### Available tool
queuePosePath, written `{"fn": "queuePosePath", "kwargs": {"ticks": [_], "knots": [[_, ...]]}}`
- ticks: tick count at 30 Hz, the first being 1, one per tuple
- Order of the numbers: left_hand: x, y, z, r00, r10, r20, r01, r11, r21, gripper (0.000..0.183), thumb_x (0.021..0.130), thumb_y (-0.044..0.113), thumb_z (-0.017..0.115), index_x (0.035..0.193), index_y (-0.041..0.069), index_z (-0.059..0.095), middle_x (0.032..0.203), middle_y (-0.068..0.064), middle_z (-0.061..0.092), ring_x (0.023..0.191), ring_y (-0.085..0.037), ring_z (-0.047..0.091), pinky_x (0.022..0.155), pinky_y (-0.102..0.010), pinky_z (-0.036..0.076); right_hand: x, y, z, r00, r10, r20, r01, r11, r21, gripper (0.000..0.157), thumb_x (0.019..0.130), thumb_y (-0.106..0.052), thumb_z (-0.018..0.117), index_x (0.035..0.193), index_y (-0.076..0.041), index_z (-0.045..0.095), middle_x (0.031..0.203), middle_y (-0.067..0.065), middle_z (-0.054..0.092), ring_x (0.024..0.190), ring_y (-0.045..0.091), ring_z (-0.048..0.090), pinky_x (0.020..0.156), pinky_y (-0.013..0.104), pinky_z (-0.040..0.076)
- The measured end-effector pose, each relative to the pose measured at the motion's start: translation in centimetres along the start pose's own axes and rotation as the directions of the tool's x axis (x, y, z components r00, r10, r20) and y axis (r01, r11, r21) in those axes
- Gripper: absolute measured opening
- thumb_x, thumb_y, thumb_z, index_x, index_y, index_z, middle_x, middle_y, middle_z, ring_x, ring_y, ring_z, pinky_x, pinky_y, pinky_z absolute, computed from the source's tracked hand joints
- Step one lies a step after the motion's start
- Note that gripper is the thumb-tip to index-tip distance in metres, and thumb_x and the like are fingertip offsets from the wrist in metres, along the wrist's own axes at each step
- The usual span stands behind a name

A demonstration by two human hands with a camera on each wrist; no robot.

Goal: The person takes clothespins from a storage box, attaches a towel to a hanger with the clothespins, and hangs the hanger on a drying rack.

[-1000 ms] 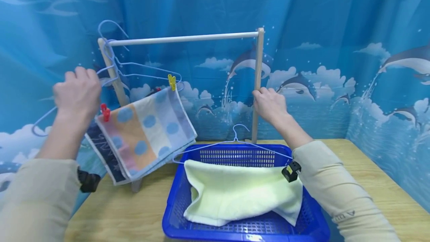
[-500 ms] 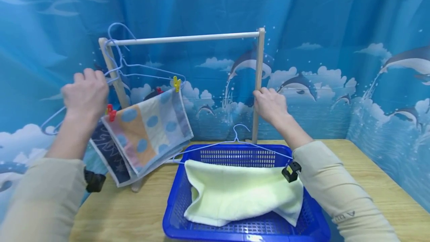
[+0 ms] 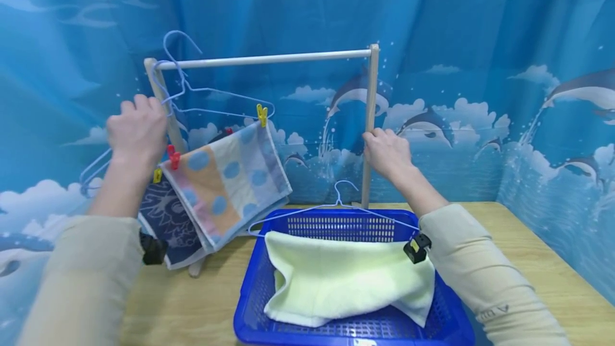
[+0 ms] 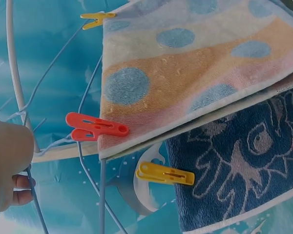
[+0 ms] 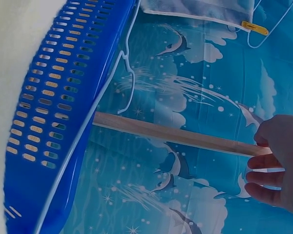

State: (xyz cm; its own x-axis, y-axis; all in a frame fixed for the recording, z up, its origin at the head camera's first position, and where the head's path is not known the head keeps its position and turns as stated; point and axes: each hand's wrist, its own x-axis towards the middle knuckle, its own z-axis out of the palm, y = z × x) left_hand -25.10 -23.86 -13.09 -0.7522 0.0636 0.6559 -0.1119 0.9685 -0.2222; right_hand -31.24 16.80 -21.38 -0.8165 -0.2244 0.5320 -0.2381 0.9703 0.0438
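Note:
My left hand grips the sloping wire of a blue hanger by the rack's left post. A polka-dot towel hangs tilted from that hanger, pinned by a red clothespin and a yellow clothespin. Behind it is a dark blue patterned towel with its own yellow clothespin. The hanger's hook rises above the left end of the bar. My right hand holds the wooden right post of the rack, fingers curled round it.
A blue plastic basket stands on the wooden table, a pale yellow towel and another blue hanger on top of it. The rack's bar spans behind. A dolphin-print curtain surrounds the table.
My left hand has moved right, bringing the hanger and polka-dot towel along, and the hook has shifted right over the bar. The right hand keeps its place on the post.

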Motion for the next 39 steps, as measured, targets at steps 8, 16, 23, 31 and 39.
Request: {"fn": "queuePosePath", "kwargs": {"ticks": [8, 16, 23, 31, 39], "knots": [[-0.2, 0.9, 0.9, 0.999, 0.021, 0.045, -0.023, 0.999, 0.032, 0.022, 0.086, 0.0, 0.053, 0.098, -0.016, 0.044, 0.085, -0.027, 0.041, 0.073, -0.042, 0.048, 0.052, -0.05, 0.046, -0.1, -0.1, 0.1, 1.0, -0.001, -0.002, 0.001, 1.0, 0.003, 0.032, 0.095, -0.019, 0.05, 0.124, -0.007, 0.056, 0.115, 0.015, 0.057, 0.097, 0.031, 0.055, 0.067, 0.044, 0.051], [-0.9, 1.2, 2.1, 0.998, 0.04, 0.043, -0.04, 0.999, 0.017, 0.018, 0.083, -0.001, 0.054, 0.09, -0.013, 0.043, 0.082, -0.027, 0.042, 0.072, -0.042, 0.049, 0.049, -0.047, 0.044, -0.1, -0.1, -0.1, 1.0, 0.018, 0.01, -0.019, 0.999, 0.047, 0.032, 0.094, -0.02, 0.049, 0.123, -0.007, 0.057, 0.105, 0.015, 0.058, 0.086, 0.03, 0.057, 0.061, 0.041, 0.05], [-1.1, 1.5, 2.5, 0.998, 0.025, 0.049, -0.025, 1.0, -0.009, 0.02, 0.086, 0.001, 0.054, 0.096, -0.014, 0.044, 0.085, -0.029, 0.043, 0.075, -0.043, 0.049, 0.052, -0.047, 0.045, 0.0, 0.0, -0.2, 0.998, 0.033, 0.047, -0.037, 0.995, 0.094, 0.032, 0.095, -0.02, 0.049, 0.123, -0.007, 0.057, 0.101, 0.015, 0.056, 0.081, 0.029, 0.057, 0.058, 0.041, 0.048], [-1.1, 2.2, 2.4, 0.999, -0.022, 0.029, 0.023, 0.999, -0.045, 0.024, 0.089, 0.008, 0.047, 0.095, -0.015, 0.045, 0.084, -0.028, 0.041, 0.076, -0.044, 0.047, 0.051, -0.049, 0.044, -0.1, 0.3, -0.1, 0.996, 0.04, 0.076, -0.049, 0.992, 0.114, 0.033, 0.095, -0.02, 0.048, 0.125, -0.007, 0.054, 0.104, 0.017, 0.054, 0.081, 0.03, 0.057, 0.058, 0.042, 0.048], [-1.7, 5.0, 3.1, 0.999, 0.012, -0.052, -0.02, 0.987, -0.157, 0.019, 0.085, 0.009, 0.05, 0.088, -0.01, 0.047, 0.088, -0.03, 0.049, 0.08, -0.046, 0.05, 0.055, -0.056, 0.045, -0.6, 0.6, -0.1, 0.995, 0.009, 0.102, -0.023, 0.991, 0.129, 0.033, 0.095, -0.021, 0.048, 0.125, -0.009, 0.054, 0.104, 0.016, 0.054, 0.079, 0.029, 0.056, 0.056, 0.04, 0.047]]}}
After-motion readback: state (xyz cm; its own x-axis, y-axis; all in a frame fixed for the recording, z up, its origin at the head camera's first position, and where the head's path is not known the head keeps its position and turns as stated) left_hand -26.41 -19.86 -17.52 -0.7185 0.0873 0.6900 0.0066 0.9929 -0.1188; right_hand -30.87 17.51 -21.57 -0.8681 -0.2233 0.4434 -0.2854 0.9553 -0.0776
